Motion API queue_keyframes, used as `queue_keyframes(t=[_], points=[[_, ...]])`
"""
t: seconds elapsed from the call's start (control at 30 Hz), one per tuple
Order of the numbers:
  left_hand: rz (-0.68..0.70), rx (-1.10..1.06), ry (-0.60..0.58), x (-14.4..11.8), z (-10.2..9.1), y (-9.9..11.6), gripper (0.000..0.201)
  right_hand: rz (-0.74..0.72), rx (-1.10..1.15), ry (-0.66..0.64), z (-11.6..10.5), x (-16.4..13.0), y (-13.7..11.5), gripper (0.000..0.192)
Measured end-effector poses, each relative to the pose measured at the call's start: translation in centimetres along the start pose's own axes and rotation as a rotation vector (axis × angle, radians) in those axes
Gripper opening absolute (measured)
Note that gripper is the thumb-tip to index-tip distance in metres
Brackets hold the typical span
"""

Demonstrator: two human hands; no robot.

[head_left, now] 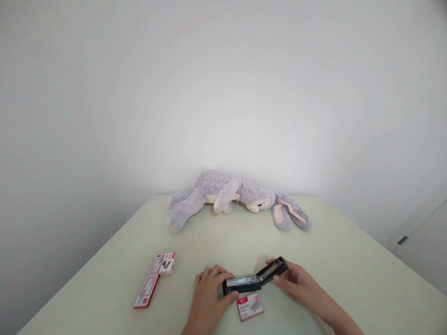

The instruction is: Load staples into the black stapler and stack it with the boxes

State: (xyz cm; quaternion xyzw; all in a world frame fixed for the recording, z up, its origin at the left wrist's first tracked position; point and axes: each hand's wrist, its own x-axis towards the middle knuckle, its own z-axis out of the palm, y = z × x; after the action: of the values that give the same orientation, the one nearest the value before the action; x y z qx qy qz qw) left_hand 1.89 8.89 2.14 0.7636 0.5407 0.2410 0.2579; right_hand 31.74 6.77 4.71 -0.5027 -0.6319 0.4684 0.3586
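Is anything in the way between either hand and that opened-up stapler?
Nothing visible is: the left hand holds one end of the stapler and the right hand the other. The small red-and-white box lies on the stapler's near side, not between it and either hand.

An indoor room is seen, most likely in a home, though a small office cannot be ruled out. The domestic look is given by a plush rabbit (223,186), laid on its side along the far part of a pale table (209,246). Desk work is suggested by an opened stapler (244,281) and small red-and-white boxes (250,307). The table is backed by a plain white wall (223,93); at right, a dark handle-like piece (402,240) is seen.
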Motion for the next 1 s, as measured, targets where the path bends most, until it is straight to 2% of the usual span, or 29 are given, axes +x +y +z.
queue_keyframes(t=[0.13,0.23,0.4,0.47,0.6,0.63,0.7,0.77,0.83,0.9,1.0], points=[[-0.001,0.026,-0.012,0.0,-0.1,0.1,0.031,-0.102,-0.169,-0.048,2.8,2.7,-4.2,0.033],[-0.003,0.031,-0.014,0.0,-0.1,0.3,0.032,-0.150,-0.345,-0.083,4.1,3.5,-5.5,0.021],[0.000,0.017,0.010,-0.1,0.2,0.2,0.027,-0.168,-0.561,-0.108,5.4,3.9,-5.7,0.015],[0.003,-0.007,0.028,-0.3,0.1,0.0,0.033,-0.154,-0.619,-0.104,5.9,4.0,-5.5,0.017],[0.026,-0.046,0.170,-1.2,-0.3,0.0,0.044,-0.126,-0.650,-0.065,6.3,4.3,-4.7,0.019],[0.063,-0.032,0.163,-1.4,-0.3,0.4,0.043,-0.120,-0.645,-0.046,6.4,4.4,-4.5,0.019],[0.203,0.005,0.003,-1.6,0.0,1.4,0.041,-0.107,-0.625,-0.008,6.2,4.6,-4.0,0.020],[0.336,0.010,-0.241,-1.5,0.8,2.5,0.043,-0.089,-0.598,0.024,6.0,4.8,-3.5,0.018],[0.359,-0.003,-0.393,-1.2,1.5,3.1,0.050,-0.057,-0.549,0.035,5.5,4.8,-2.9,0.014],[0.290,0.021,-0.398,-1.1,1.6,2.8,0.062,-0.024,-0.473,0.048,4.9,4.6,-2.2,0.014],[0.168,0.092,-0.264,-1.3,0.3,0.8,0.080,0.012,-0.345,0.094,4.4,3.9,-0.7,0.025]])
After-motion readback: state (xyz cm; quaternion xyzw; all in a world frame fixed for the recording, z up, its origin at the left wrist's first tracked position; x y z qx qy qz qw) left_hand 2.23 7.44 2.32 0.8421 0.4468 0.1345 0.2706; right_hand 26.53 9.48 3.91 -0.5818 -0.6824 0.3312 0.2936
